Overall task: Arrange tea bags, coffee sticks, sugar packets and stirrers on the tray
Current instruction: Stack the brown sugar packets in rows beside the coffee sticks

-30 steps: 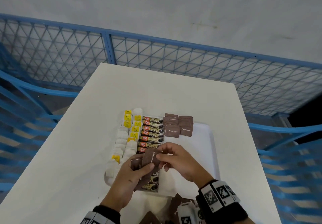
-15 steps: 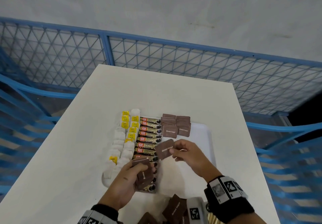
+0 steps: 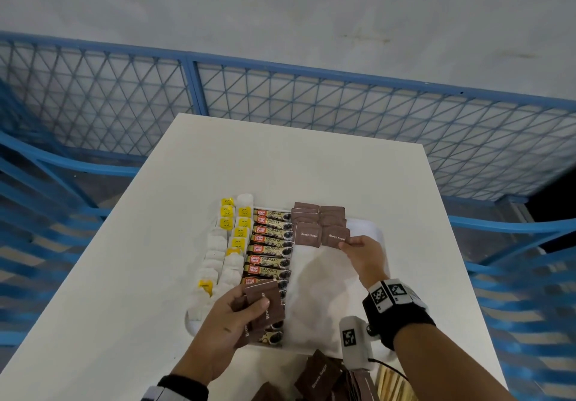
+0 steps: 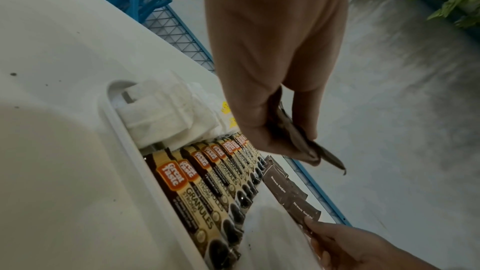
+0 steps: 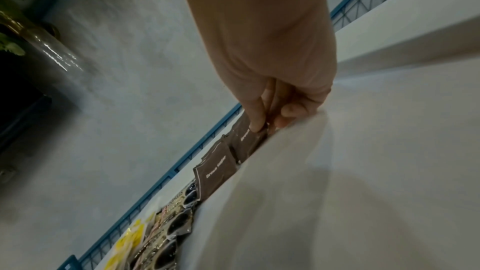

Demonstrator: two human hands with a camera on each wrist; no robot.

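Observation:
A white tray (image 3: 378, 238) on the white table holds white tea bags with yellow tags (image 3: 229, 244) at left, a column of coffee sticks (image 3: 269, 249) in the middle, and brown sugar packets (image 3: 307, 234) at the far right. My right hand (image 3: 358, 249) pinches the corner of one brown sugar packet (image 3: 336, 236) lying in the right row; the right wrist view shows the fingers (image 5: 255, 118) on that packet (image 5: 246, 137). Over the near coffee sticks my left hand (image 3: 230, 316) grips a small stack of brown sugar packets (image 3: 266, 307), seen edge-on as packets (image 4: 296, 137) from the left wrist.
More loose brown sugar packets (image 3: 321, 375) lie at the table's near edge, beside pale wooden stirrers (image 3: 394, 385). Blue mesh fencing (image 3: 280, 101) surrounds the table. The right half of the tray floor (image 3: 324, 294) is bare.
My right hand carried one sugar packet from the stack in my left hand to the far right of the tray and set it down beside the other row. The left hand stayed put.

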